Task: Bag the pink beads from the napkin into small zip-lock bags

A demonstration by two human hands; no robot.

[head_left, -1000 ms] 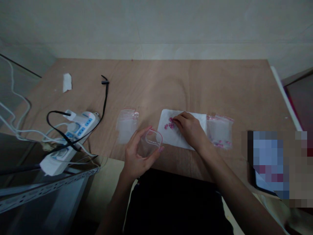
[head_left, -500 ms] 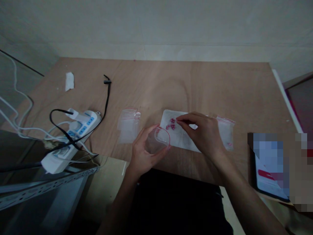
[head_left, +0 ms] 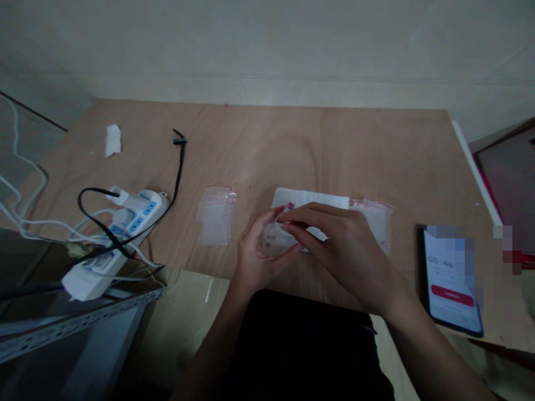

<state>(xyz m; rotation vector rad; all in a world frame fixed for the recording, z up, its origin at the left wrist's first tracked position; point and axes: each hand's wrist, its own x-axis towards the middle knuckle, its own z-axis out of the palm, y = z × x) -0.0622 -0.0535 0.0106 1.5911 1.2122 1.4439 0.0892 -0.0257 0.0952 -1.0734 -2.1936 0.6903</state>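
My left hand (head_left: pixel 253 253) is curled around a small clear zip bag (head_left: pixel 272 242), thumb and fingers spreading its mouth apart. A few small dark specks show inside the bag. My right hand (head_left: pixel 334 234) reaches over the bag's mouth with thumb and forefinger pinched together. Whatever sits between those fingertips is too small and hidden to make out. Beneath both hands lies a white sheet (head_left: pixel 309 196), and a small pink piece (head_left: pixel 290 206) shows on it by the left fingertips. The other pink pieces are covered by my hands.
Flat clear zip bags (head_left: pixel 217 217) lie to the left. More zip bags (head_left: pixel 378 217), one with something pink inside, lie on the right. A phone (head_left: pixel 451 284) rests at the table's right edge. A power strip (head_left: pixel 117 239) with tangled cables occupies the left edge.
My right hand has moved left and down from the pink pieces to the bag's mouth. My left hand and the bag have shifted slightly right, closer to it.
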